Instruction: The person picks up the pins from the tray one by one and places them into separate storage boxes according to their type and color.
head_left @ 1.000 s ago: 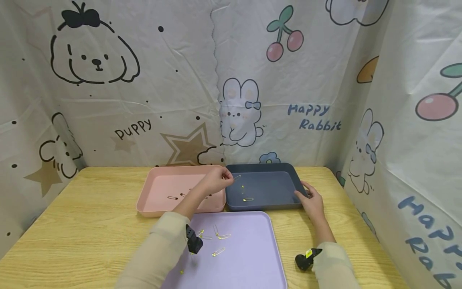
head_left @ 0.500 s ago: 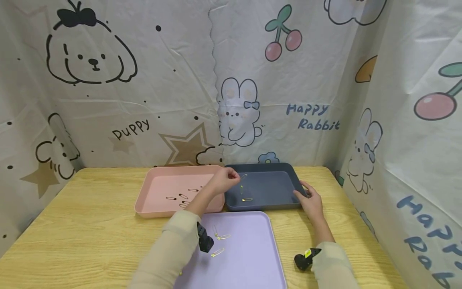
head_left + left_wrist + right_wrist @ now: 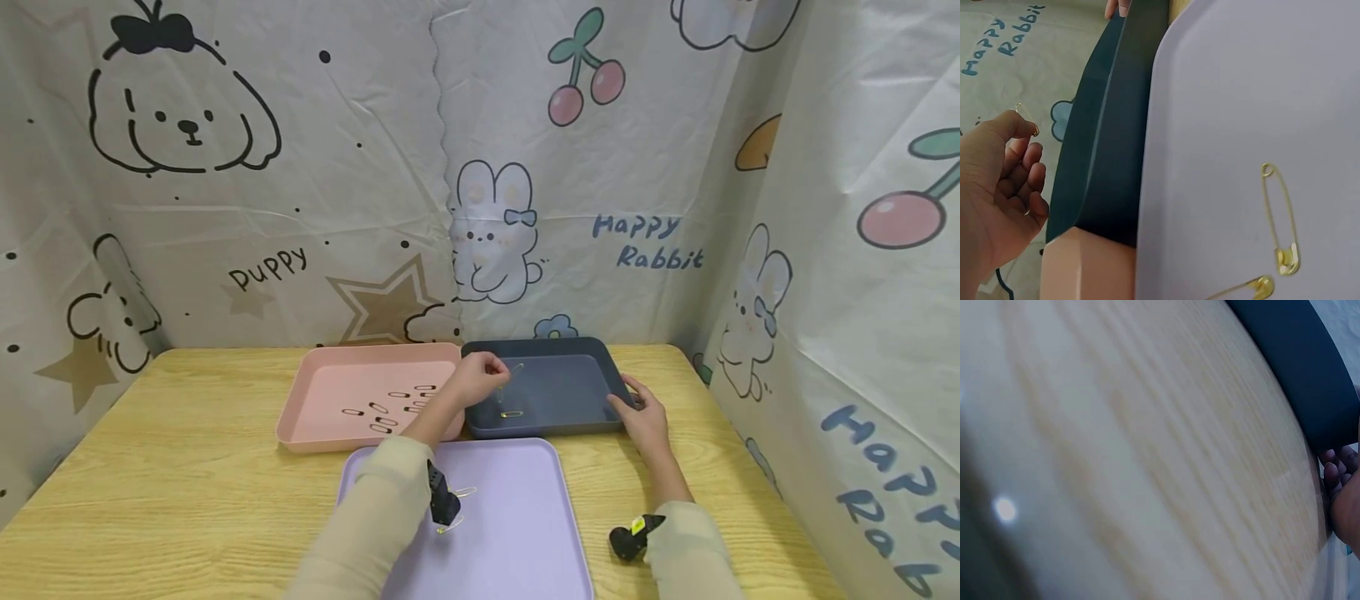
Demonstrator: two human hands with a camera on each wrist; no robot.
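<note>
My left hand [image 3: 480,379] pinches a gold safety pin [image 3: 1035,130] between thumb and index finger, the other fingers curled inward. It hovers over the left part of the dark blue tray [image 3: 573,387]. Inside that tray lies another gold safety pin [image 3: 512,414], and one more shows partly beside the left hand. At the tray's right end, my right hand [image 3: 647,423] grips the rim, thumb on the near side. Close to the left wrist, a loose gold pin [image 3: 1287,261] rests on the lilac tray [image 3: 517,533], with a second one partly in view.
Left of the dark tray stands a pink tray [image 3: 318,387] holding several dark-headed safety pins [image 3: 378,407], some hidden by the left forearm. All three trays sit on a wooden table [image 3: 187,467]. A printed curtain [image 3: 360,167] encloses the back and sides.
My left hand has moved slightly right over the dark tray, still pinching the pin. More pins in the pink tray are uncovered. The right hand keeps its place.
</note>
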